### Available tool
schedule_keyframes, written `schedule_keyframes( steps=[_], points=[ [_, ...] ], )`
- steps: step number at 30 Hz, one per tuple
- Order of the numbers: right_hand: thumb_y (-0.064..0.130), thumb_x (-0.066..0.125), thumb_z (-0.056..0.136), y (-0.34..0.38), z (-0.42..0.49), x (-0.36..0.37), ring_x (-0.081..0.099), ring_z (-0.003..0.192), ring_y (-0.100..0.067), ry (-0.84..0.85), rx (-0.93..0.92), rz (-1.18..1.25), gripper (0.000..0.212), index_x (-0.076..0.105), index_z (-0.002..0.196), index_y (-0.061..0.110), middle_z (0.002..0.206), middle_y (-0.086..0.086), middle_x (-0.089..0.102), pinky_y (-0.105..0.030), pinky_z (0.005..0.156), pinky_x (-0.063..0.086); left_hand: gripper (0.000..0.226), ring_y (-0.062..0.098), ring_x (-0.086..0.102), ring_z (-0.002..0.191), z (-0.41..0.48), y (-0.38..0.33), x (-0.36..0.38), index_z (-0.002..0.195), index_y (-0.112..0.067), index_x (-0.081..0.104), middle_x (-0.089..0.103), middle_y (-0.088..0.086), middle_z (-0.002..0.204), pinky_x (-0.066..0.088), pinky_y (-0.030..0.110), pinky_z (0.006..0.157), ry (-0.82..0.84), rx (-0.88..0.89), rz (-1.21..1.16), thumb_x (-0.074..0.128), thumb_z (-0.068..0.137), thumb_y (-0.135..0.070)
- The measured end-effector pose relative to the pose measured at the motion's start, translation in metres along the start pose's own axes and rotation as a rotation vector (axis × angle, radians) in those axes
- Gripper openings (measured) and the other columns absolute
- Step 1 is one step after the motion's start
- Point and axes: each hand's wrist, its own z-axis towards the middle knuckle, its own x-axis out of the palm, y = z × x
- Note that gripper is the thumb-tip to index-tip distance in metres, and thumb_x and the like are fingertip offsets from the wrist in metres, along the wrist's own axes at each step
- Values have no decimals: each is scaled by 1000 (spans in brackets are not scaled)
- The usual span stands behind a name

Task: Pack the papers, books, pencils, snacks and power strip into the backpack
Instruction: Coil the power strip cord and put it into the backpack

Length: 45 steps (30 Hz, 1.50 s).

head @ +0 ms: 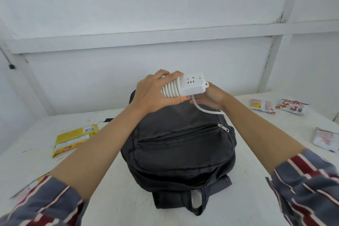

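The power strip [192, 84] is in the air over the 12 o'clock end of the backpack [183, 145], held roughly level and not yet inside. Your left hand [154, 91] grips the end where the cord is wound in tight loops, with the fingers over the top and the thumb underneath. Your right hand [214, 97] cups the other end from behind and below, its fingers curled under the body. A loose cord tail [203, 109] drops from there towards 5 o'clock. I cannot tell whether those fingers also pinch the tail.

The backpack lies flat on the white table [119, 198] with its carry handle at 6 o'clock, nearest you. The front pocket zip looks closed, its zip pull [223, 128] at the right end. The main seam near the handle seems to gape slightly, but I cannot tell how far.

No papers, books or pencils are in view. They may be packed already, but that is hidden.

The snacks are unpacked:
- A yellow packet [73, 140] lies at 9 o'clock of the bag.
- A second packet [34, 183] sits at 8 o'clock, half under your left sleeve.
- A pale packet [263, 105] and a red-printed packet [291, 106] lie at 2 o'clock.
- A white packet [324, 139] lies at 3 o'clock.

I would judge the task about midway. The trailing tail could snag, and the opening faces you while the strip is at the far end.
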Motion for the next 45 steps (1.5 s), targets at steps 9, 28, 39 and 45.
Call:
schedule_keyframes(
  steps=[9,28,39,45],
  points=[
    [18,41,98,1,-17,6,50,60,-19,-27,82,-847,11,48,95,10,68,0,54,-28,61,39,78,26,56,100,6,28,-6,128,-47,45,53,-6,123,43,33,81,-24,-181,116,41,58,-82],
    [28,52,93,60,-35,25,58,79,-19,-15,-449,-1213,23,72,95,16,87,-4,67,-31,71,44,73,24,52,108,21,17,10,132,-51,39,51,-9,121,41,37,89,175,-280,17,61,66,-73],
    [17,55,93,43,-30,10,52,68,-2,-75,-525,-816,20,72,95,6,72,15,56,-20,67,40,79,6,50,103,21,19,14,128,-52,42,52,-16,112,40,29,88,299,-186,-248,49,54,-78],
    [15,56,92,41,-29,11,58,70,7,-76,-461,-603,14,69,97,14,83,1,66,-8,68,43,62,5,52,95,16,8,22,116,-51,51,53,-18,101,43,29,84,358,-111,-326,68,58,-67]
  ],
)
